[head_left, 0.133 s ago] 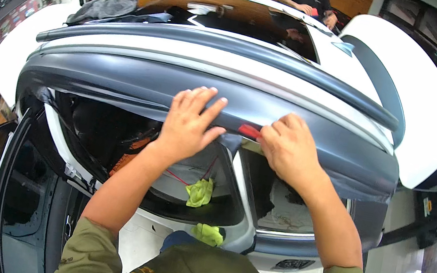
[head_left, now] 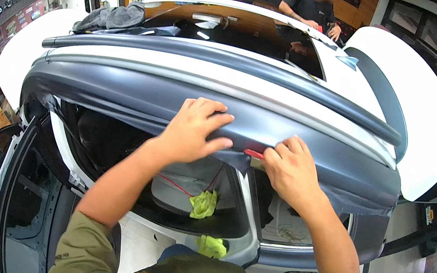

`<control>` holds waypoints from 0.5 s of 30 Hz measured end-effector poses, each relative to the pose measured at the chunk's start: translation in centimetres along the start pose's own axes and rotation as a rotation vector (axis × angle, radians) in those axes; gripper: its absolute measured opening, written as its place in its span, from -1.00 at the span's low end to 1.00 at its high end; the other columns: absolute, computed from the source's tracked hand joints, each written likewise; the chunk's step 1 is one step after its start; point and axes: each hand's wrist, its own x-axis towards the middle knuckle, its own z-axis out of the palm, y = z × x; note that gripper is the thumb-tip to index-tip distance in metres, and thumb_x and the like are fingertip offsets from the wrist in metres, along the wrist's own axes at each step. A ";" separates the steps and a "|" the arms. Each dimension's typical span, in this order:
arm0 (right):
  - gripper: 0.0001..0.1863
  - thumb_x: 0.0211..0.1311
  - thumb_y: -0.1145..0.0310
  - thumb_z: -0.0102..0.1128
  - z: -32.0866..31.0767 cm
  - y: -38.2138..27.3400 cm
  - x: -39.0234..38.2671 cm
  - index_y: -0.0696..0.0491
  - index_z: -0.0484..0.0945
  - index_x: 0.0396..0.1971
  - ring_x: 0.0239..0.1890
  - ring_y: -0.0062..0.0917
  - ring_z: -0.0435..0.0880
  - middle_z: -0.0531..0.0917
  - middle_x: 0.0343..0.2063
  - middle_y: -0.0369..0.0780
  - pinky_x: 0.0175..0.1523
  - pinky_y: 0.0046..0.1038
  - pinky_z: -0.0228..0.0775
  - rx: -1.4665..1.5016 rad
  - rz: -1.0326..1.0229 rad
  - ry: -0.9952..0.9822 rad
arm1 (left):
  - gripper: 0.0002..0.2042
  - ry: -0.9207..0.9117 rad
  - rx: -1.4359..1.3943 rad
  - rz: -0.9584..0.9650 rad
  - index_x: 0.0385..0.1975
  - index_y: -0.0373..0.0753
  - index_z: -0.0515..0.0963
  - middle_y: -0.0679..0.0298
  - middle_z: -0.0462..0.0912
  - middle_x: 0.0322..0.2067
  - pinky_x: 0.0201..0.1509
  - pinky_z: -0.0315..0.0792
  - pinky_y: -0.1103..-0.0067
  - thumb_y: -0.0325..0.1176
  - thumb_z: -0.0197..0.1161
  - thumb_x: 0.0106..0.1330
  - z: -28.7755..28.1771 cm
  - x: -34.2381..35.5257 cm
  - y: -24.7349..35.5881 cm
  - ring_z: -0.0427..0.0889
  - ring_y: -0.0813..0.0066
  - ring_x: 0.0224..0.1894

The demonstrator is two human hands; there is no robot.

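Dark grey film [head_left: 144, 92] covers the curved roof edge of a white car above its open door gap. My left hand [head_left: 190, 132] rests on the film near its lower edge, fingers spread and slightly bent, holding nothing. To its right, my right hand [head_left: 293, 167] is closed on a small red squeegee [head_left: 254, 154]. The squeegee lies along the film's lower edge, beside the door pillar [head_left: 250, 198]. A loose flap of film [head_left: 239, 160] hangs there between my hands.
A dark roof rail [head_left: 232, 60] runs above the film. A grey cloth [head_left: 112, 18] lies on the roof at far left. Green cloths [head_left: 203, 204] hang near the window. An open door [head_left: 33, 191] stands at left. Another person [head_left: 311, 9] works across the car, holding something red.
The whole view has shifted, so the car sits lower in the picture. The squeegee has moved slightly down toward the film's edge, and my left fingers are more bent.
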 end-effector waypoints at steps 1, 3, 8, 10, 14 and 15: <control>-0.93 -0.07 0.42 0.15 0.1 -0.1 0.3 0.05 0.48 -0.54 -0.32 -0.31 0.50 0.54 -0.55 -0.21 -0.03 -0.29 0.36 0.004 0.006 0.001 | -0.56 0.046 -0.042 -0.017 -0.04 -0.21 0.54 0.08 0.48 0.02 0.21 0.23 0.29 -0.10 0.33 0.14 -1.2 0.6 -1.9 0.41 0.10 0.11; -0.92 -0.07 0.42 0.16 0.1 -0.4 0.3 0.06 0.48 -0.53 -0.30 -0.31 0.51 0.53 -0.56 -0.21 0.04 -0.24 0.36 0.021 0.075 0.003 | -0.62 0.019 -0.041 -0.109 -0.08 -0.24 0.55 0.06 0.51 -0.02 0.23 0.24 0.31 -0.10 0.27 0.22 -3.5 3.2 -6.8 0.41 0.06 0.11; -0.85 -0.11 0.46 0.26 -0.9 -2.4 0.9 0.05 0.49 -0.48 -0.21 -0.30 0.55 0.55 -0.47 -0.21 0.18 -0.11 0.30 0.006 0.087 0.026 | -0.63 0.100 0.368 -0.371 -0.06 -0.24 0.56 0.06 0.52 -0.04 0.17 0.33 0.28 -0.14 0.24 0.24 -9.3 5.0 -25.1 0.46 0.08 0.08; -0.82 -0.10 0.47 0.30 -2.3 -2.1 -1.0 0.05 0.50 -0.44 -0.21 -0.28 0.56 0.56 -0.43 -0.20 0.16 -0.12 0.31 0.010 0.201 0.090 | -0.63 0.149 0.400 -0.453 -0.06 -0.22 0.57 0.01 0.52 -0.05 0.14 0.37 0.25 -0.11 0.21 0.24 -11.1 4.8 -31.9 0.47 0.03 0.09; -0.82 0.04 0.45 0.27 -7.2 -4.3 -8.8 0.12 0.54 -0.33 -0.30 -0.26 0.57 0.57 -0.43 -0.16 -0.08 -0.37 0.39 -0.016 1.073 0.370 | -0.61 -0.067 0.507 -0.706 -0.07 -0.34 0.51 -0.13 0.59 -0.13 0.05 0.42 0.19 -0.16 0.16 0.23 -11.1 3.4 -49.5 0.53 -0.10 -0.01; -0.79 0.13 0.39 0.22 -7.2 -4.2 -11.2 0.18 0.56 -0.28 -0.35 -0.38 0.57 0.58 -0.46 -0.16 -0.23 -0.45 0.37 0.120 1.234 0.477 | -0.61 -0.052 0.603 -0.627 -0.05 -0.34 0.49 -0.11 0.56 -0.05 0.08 0.40 0.22 -0.16 0.13 0.27 -15.1 -0.2 -57.8 0.52 -0.10 0.02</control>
